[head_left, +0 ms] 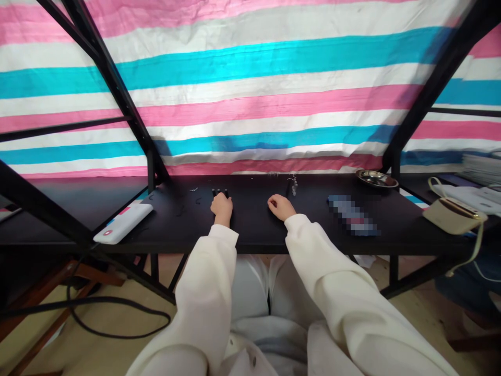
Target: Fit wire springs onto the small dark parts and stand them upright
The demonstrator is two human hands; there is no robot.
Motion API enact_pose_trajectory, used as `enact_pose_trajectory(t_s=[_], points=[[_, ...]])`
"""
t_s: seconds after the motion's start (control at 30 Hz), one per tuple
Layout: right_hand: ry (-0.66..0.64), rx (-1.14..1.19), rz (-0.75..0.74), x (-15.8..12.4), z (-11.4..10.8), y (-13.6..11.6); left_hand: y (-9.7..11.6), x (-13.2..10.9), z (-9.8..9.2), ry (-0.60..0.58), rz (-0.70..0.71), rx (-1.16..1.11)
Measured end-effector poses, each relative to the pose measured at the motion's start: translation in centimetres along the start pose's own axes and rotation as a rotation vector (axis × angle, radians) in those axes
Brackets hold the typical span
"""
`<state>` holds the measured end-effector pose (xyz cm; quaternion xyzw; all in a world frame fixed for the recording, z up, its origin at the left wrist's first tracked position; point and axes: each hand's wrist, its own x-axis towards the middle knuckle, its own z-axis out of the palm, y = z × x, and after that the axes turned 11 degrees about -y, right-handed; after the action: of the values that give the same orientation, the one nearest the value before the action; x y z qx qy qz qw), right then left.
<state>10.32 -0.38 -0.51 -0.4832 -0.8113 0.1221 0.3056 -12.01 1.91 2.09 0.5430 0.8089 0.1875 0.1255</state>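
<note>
On the black tabletop [258,230], my left hand [222,209] is closed in a fist. Just beyond its knuckles stand several short black pieces [226,192]; whether the fingers touch them I cannot tell. My right hand [282,207] rests to the right with its fingers curled in, the thumb side facing left. Whatever either hand may hold is hidden. Behind the right hand stands a dark upright piece [288,189], with a small cluster of shiny grey bits [295,187] beside it.
A white power bank-like box [124,223] lies at the left. To the right are a pixelated blue item [352,215], a shiny metal dish [376,179] and a cream pouch [454,215] with a strap. Black frame bars and a striped sheet [266,104] bound the table.
</note>
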Motion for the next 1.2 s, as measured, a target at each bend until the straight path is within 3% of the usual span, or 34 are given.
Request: enact_pose_trajectory(t_s=[0.2, 0.47, 0.57, 0.73, 0.9, 1.2], points=[[0.169, -0.011, 0.101, -0.3, -0.6, 0.2, 0.0, 0.3, 0.1, -0.008, -0.005, 0.005], [0.729, 0.024, 0.275, -0.2, -2.0, 1.0, 0.2, -0.1, 0.0, -0.019, 0.007, 0.019], [0.872, 0.055, 0.404, -0.1, -2.3, 1.5, 0.2, -0.4, 0.0, -0.015, 0.036, 0.038], [0.798, 0.096, 0.628, 0.1, -2.0, 2.2, 0.9, -1.2, 1.0, -0.047, 0.278, 0.123], [0.671, 0.115, 0.655, 0.5, -1.4, 3.0, 2.4, -2.7, 2.4, -0.141, 0.629, 0.107], [0.680, 0.084, 0.625, 1.5, -1.1, 5.0, 2.4, -3.0, 2.7, -0.149, 0.684, -0.045]])
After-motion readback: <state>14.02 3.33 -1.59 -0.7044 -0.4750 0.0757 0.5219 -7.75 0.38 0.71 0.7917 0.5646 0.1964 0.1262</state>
